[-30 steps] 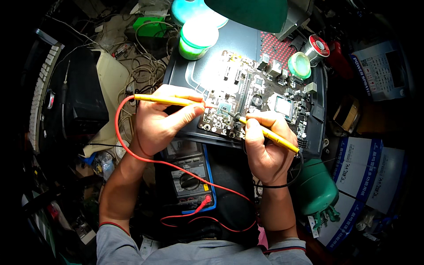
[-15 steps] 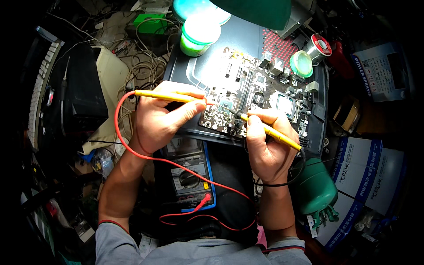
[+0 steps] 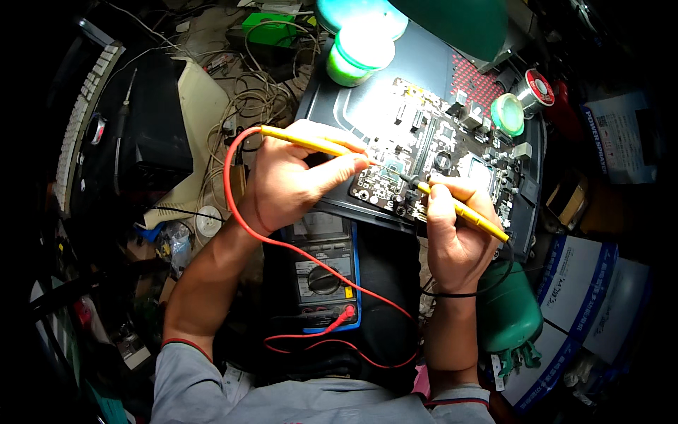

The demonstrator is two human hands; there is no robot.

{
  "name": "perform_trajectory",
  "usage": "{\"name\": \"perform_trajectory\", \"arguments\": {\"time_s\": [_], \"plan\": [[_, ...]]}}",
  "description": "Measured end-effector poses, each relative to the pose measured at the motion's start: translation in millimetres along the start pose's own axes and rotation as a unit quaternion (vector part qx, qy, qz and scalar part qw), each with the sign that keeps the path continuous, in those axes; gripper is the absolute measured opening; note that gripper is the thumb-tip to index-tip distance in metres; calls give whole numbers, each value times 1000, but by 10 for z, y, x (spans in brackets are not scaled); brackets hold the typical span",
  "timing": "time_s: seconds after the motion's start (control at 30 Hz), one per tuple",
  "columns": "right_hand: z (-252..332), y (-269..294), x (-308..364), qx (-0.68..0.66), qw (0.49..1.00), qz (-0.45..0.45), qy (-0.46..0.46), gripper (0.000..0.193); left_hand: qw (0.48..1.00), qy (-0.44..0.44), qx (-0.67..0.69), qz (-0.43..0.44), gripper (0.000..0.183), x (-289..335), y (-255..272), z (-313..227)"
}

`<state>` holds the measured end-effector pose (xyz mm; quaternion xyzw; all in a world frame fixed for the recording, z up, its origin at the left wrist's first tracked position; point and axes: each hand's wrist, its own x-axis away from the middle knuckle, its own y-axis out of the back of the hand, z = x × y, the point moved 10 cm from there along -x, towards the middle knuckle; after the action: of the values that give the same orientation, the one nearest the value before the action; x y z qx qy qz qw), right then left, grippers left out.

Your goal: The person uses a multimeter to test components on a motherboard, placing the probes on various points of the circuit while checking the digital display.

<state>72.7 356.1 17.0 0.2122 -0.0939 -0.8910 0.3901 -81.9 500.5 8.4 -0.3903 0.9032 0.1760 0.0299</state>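
Note:
My left hand [image 3: 293, 177] pinches a yellow multimeter probe [image 3: 304, 139] with a red lead [image 3: 236, 212]. In my right hand [image 3: 459, 240] is a second yellow probe [image 3: 479, 220] with a black lead. Both tips point inward over a dark computer motherboard [image 3: 385, 191], close to a square chip [image 3: 393, 167] near its left edge; whether they touch it I cannot tell. The board lies on a dark flat panel [image 3: 332, 106]. A blue-edged multimeter [image 3: 326, 265] rests on my lap below, a red plug in its lower part.
Bright lamplight falls from under a green lamp shade [image 3: 459, 25]. A green-white tub [image 3: 359, 56], a small round green container [image 3: 507, 114] and a solder spool [image 3: 537, 88] stand on the panel. Tangled cables [image 3: 265, 99] lie left, a green rounded object [image 3: 510, 307] and blue-white boxes [image 3: 575, 283] right.
The whole view has shifted, so the board, hands and multimeter appear further right. Both hands keep their probes at about the same place on the board.

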Motion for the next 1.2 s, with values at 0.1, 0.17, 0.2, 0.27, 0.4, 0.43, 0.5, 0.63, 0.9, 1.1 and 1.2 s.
{"name": "perform_trajectory", "arguments": {"time_s": [0.1, 0.17, 0.2, 0.27, 0.4, 0.43, 0.5, 0.63, 0.9, 1.1, 1.2], "plan": [[-14, 10, 0, 9, 1000, -1, -3, 7, 1000, 5, -17, 3, 17, -8, 1, 3], [-24, 16, 5, 8, 1000, -9, 1, 7, 1000, 9, -3, -1, 15, -14, -6, 19], [-47, 17, 8, 9, 1000, -8, -5, 7, 1000, 6, -8, -2, 15, -15, -2, 13], [-79, 21, 9, 11, 1000, -5, -17, 8, 1000, -1, -18, -3, 14, -16, 7, 3], [-37, 9, -8, 14, 1000, -7, -10, 9, 999, -9, -7, -41, 14, -20, 46, 32], [-39, 14, -11, 16, 1000, -7, -10, 9, 999, -8, -10, -40, 15, -21, 46, 29], [-43, 19, -12, 19, 1000, -9, -10, 9, 999, -9, -12, -39, 15, -23, 43, 19], [-41, 23, -11, 26, 1000, -11, -11, 11, 999, -7, -1, -46, 15, -15, 48, 6], [-44, 23, -18, 27, 999, -8, -19, 11, 1000, 17, -7, -12, 14, -14, 3, 30], [-63, 17, -12, 29, 999, -8, -19, 10, 1000, 23, -3, -17, 13, -12, 9, 15], [-66, 25, -20, 20, 1000, -6, -20, 10, 1000, 4, -6, -29, 13, -31, 10, 18]]}}
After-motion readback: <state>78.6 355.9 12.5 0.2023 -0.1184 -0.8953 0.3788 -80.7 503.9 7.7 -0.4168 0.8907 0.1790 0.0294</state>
